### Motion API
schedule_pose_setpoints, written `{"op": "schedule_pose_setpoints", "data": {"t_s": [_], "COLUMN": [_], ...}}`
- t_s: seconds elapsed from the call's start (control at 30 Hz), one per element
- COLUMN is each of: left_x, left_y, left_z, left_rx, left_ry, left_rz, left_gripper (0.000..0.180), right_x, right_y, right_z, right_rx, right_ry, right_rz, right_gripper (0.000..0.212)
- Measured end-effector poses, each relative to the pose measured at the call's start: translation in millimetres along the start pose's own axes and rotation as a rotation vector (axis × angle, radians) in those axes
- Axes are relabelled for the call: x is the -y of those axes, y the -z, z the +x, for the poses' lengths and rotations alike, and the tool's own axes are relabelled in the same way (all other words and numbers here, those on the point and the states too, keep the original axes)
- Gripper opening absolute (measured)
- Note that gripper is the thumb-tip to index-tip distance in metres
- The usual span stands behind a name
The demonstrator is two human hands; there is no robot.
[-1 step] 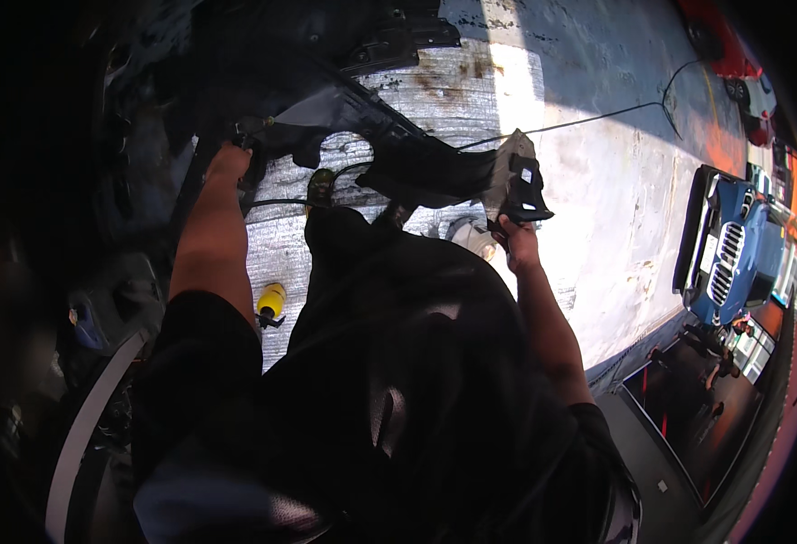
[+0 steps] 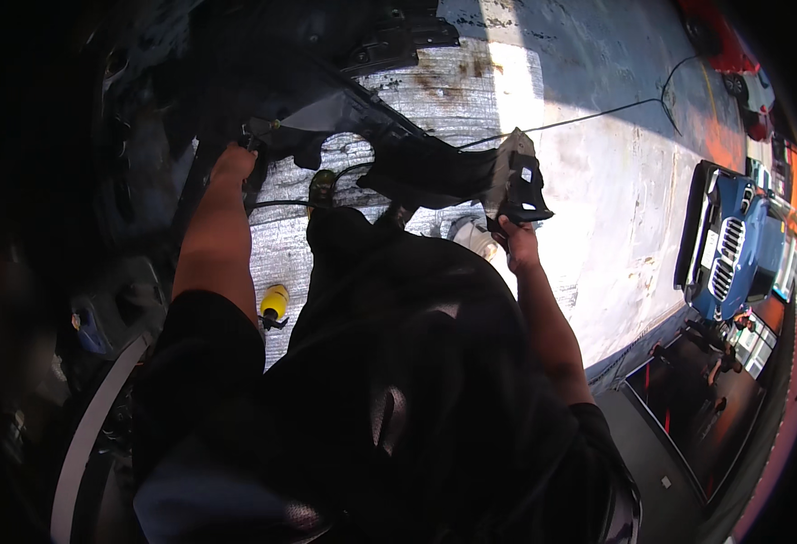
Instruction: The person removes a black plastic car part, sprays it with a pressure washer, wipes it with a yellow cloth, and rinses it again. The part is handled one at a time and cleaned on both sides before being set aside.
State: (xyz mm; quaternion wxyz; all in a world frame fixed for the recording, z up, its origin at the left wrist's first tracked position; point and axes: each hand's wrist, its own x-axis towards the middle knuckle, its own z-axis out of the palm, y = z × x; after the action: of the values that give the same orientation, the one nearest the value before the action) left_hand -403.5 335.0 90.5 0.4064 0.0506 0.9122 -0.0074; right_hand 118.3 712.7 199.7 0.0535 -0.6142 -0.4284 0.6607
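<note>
No words, numbers or signs can be read. On the front of the blue car point(image 2: 736, 240), beside its slotted grille point(image 2: 732, 245), a pale rectangle point(image 2: 709, 250) is too small to make out. Below the car in the view, a small white rectangle point(image 2: 665, 482) is equally unreadable. Left of the car, the yellow bottle point(image 2: 275, 298) shows no legible lettering.

Room for right hand point(image 2: 520, 243) to pass rightward over pale floor point(image 2: 611, 195). Straight ahead, black panel point(image 2: 439, 170) bars it. Gap between left hand point(image 2: 235, 163) and shoe point(image 2: 321, 189), but dark hose point(image 2: 280, 202) crosses it. Yellow bottle point(image 2: 275, 299) obstructs beside left forearm point(image 2: 214, 240). Far left looks cluttered; too dark to judge clearance.
</note>
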Motion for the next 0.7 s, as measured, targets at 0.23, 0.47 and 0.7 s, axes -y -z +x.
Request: {"op": "schedule_pose_setpoints", "data": {"t_s": [0.23,0.47,0.7], "left_x": [-56,-100,-78], "left_y": [-20,-6,19], "left_z": [5,-20,4], "left_rx": [-0.008,0.181,0.125], "left_ry": [-0.305,-0.471,-0.283], "left_rz": [0.050,0.143,0.067], "left_gripper": [0.061,0.059,0.062], "right_x": [-16,-20,-23], "right_y": [-39,-74,-82], "right_z": [-21,-39,-45], "right_rx": [-0.076,-0.084,-0.198], "right_ry": [0.012,0.024,-0.016], "right_rz": [-0.009,-0.098,-0.010], "right_gripper": [0.028,0.027,0.026]}}
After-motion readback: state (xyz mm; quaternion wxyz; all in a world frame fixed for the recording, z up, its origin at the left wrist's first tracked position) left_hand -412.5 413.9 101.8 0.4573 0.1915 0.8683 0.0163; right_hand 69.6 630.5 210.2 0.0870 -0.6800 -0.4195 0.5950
